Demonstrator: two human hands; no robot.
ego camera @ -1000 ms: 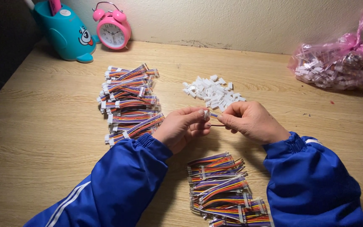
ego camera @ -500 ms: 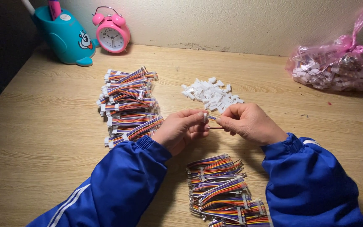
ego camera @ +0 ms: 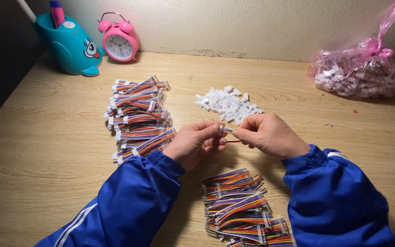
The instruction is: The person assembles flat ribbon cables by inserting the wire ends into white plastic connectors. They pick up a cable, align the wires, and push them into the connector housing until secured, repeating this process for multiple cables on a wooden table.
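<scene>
Wire lead with white plug held between my hands over worktop, barely shifted since second ago. Left hand pinched plug end; right hand pinched wires. Loose white plugs just beyond, finished bundles left.

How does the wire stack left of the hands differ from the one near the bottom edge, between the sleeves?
The left wire stack lies beyond the left hand, fully in view; the near wire stack sits between the blue sleeves and is cut off by the frame's bottom edge. The left wire stack looks taller and longer; the near one looks looser, with its bundles more fanned. Both hold short multicoloured ribbon wires with white ends on the wooden table.
</scene>
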